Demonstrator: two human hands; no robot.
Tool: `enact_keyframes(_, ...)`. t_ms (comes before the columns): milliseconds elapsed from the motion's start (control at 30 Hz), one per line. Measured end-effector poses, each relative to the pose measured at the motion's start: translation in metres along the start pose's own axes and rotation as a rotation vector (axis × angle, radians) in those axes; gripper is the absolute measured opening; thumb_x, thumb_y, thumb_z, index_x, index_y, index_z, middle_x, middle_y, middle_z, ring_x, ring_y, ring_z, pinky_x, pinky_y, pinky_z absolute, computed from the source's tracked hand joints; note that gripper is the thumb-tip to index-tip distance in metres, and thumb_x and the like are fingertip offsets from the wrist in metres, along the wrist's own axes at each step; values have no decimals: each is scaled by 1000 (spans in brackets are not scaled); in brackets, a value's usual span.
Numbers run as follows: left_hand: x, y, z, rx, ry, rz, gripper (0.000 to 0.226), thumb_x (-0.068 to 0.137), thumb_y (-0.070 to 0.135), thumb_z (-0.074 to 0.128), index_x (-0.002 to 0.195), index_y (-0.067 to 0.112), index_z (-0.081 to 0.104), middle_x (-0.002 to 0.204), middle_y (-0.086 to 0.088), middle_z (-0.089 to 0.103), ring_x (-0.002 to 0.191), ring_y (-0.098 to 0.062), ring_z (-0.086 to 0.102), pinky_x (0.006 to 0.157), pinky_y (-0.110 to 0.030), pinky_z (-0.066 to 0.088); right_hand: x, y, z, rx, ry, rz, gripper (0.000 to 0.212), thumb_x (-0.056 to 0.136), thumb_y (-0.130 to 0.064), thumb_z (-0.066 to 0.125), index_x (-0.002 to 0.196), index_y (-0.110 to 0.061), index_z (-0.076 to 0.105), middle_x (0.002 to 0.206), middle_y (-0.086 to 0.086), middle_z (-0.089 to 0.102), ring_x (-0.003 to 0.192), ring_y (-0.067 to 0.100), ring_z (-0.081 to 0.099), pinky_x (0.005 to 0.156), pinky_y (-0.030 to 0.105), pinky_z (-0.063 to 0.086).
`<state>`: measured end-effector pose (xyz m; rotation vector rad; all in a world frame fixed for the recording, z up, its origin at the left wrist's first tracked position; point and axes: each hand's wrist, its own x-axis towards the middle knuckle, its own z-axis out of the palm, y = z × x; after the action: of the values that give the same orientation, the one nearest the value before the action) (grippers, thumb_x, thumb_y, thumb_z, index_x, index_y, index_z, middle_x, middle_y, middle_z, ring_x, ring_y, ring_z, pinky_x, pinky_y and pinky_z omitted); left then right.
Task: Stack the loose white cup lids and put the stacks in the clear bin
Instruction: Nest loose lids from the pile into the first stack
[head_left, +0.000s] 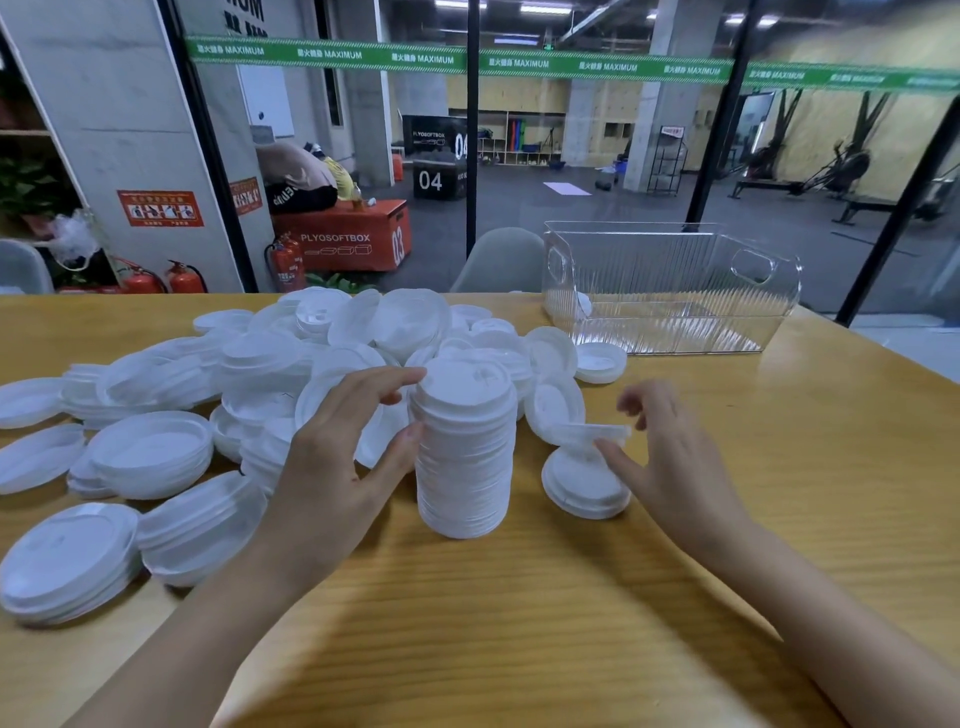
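Stack of lids (462, 457): standing upright on the wooden table (571, 623). Left hand (337, 452): gripping the stack from its left, thumb pressing its side and forefinger curling over its top rim. Right hand (675, 462): hovering right of the stack, pinching a single lid (592, 432) by its edge, somewhat blurred. Loose lids (260, 374): lying heaped left of and behind the stack. Clear bin (670, 291): sitting behind and right of the stack, well apart.

Hands: two, left hand (332, 457) and right hand (670, 457)
Stack of lids (464, 452): one
Lid (592, 432) in right hand: one
Loose lids (156, 452): a heap, too many to count
Bin (675, 280): one
Fire extinguishers (286, 262): three
Chairs (501, 260): two
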<state>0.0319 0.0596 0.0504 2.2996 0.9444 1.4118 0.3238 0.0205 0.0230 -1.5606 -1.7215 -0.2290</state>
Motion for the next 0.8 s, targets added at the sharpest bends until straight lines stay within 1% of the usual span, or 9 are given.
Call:
enact_keyframes(100,0,0,0,-8,2,-7,39,90,41,52,127,30,55,119,20,58,112,-6,56,93,-8,38,-13,0,-2,-25,-154,46,19,85,-39,67,87,-27,52,92,-15,48,89,13,47,70,38,45)
enact_keyframes(133,0,1,0,-11,3,-7,39,90,42,52,127,31,55,119,20,57,112,-5,56,93,-8,38,-17,0,-2,-54,-220,91,23,84,-50,63,91,-29,56,97,-15,49,96,12,45,72,34,42)
enact_keyframes(200,0,1,0,-13,3,-6,39,90,42,52,127,31,55,119,20,58,111,-3,55,93,-8,39,-21,1,-1,-135,-353,159,46,77,-69,54,110,-36,58,113,-16,48,110,10,40,82,29,39)
enact_keyframes(267,0,1,0,-13,6,-10,39,90,42,52,127,31,55,119,20,58,111,-2,55,93,-8,39,-22,3,1,-154,-424,181,64,73,-76,50,128,-43,52,126,-17,44,121,10,36,96,30,39)
enact_keyframes(333,0,1,0,-17,7,-12,39,89,43,52,126,31,55,118,21,57,111,-1,55,93,-8,39,-21,7,4,-126,-441,174,64,77,-70,58,135,-45,47,136,-17,42,128,11,35,106,32,35)
enact_keyframes(433,-1,1,0,-23,7,-12,38,89,42,52,126,34,54,118,23,57,110,0,55,92,-7,39,-19,12,9,13,-393,178,51,83,-53,70,130,-42,55,136,-18,50,129,9,41,109,32,33)
enact_keyframes(533,-1,1,0,-21,6,-13,38,89,42,52,126,33,54,118,22,57,111,-1,55,92,-8,39,-16,14,11,168,-321,179,41,80,-36,79,118,-36,65,125,-16,58,120,3,50,101,16,34)
enact_keyframes(633,-1,1,0,-20,4,-11,38,89,42,52,126,34,54,119,21,58,111,-1,56,93,-10,40,-14,10,8,299,-235,210,29,79,-24,81,107,-29,72,120,-20,55,114,-11,49,92,1,31)
enact_keyframes(800,-1,2,-1,-26,1,-13,38,89,41,52,126,35,54,119,22,57,111,-2,56,93,-9,39,-12,6,6,421,-200,236,21,81,-28,80,101,-31,75,121,-18,61,113,-6,55,88,6,39)
